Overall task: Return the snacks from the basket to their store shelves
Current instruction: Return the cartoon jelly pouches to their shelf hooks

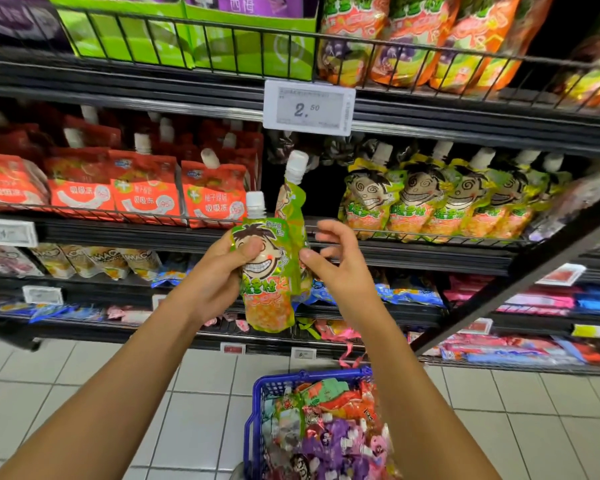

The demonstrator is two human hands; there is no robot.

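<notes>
My left hand (pixel 222 271) grips a green spouted jelly pouch (pixel 267 282) with a cartoon face, thumb pressed on its front. A second green pouch (pixel 293 206) stands edge-on just behind it, its white cap pointing up towards the shelf. My right hand (pixel 340 265) is beside that pouch with its thumb tip touching the edge and its fingers loosely spread, apart from it. Matching green pouches (pixel 430 199) stand in a row on the middle shelf to the right, with a dark gap (pixel 317 188) left of them. The blue basket (pixel 255 410) sits on the floor below, holding several snack packs.
Red spouted pouches (pixel 146 192) fill the shelf left of the gap. A price tag reading 2.50 (pixel 309 107) hangs from the shelf rail above. Orange bags (pixel 420 39) sit on the top shelf, small sweets on the lower shelves. A black upright post (pixel 520 271) slants at the right.
</notes>
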